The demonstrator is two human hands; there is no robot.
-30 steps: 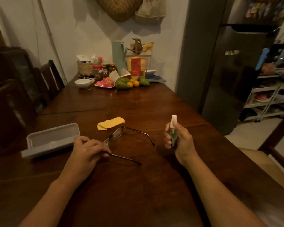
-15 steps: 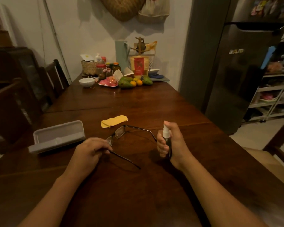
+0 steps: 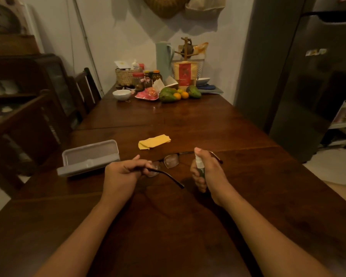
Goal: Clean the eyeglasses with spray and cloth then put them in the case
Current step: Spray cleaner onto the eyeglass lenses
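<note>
Dark-framed eyeglasses (image 3: 171,161) with unfolded temples sit low over the wooden table (image 3: 188,120), between my hands. My left hand (image 3: 122,173) grips them at the left lens and temple hinge. My right hand (image 3: 207,172) is closed around a small spray bottle (image 3: 199,166) with a white nozzle, held upright just right of the lenses, with my forefinger on top of the nozzle. A folded yellow cloth (image 3: 154,141) lies beyond the glasses. An open grey glasses case (image 3: 89,157) lies to the left of my left hand.
Fruit, jars, a white bowl (image 3: 121,94), a basket and a jug crowd the table's far end. Dark wooden chairs (image 3: 84,90) stand along the left side. A tall grey fridge (image 3: 308,76) stands to the right.
My right hand has brought the spray bottle leftwards, close to the lenses. My left hand has shifted its grip on the frame and turned the glasses slightly.
</note>
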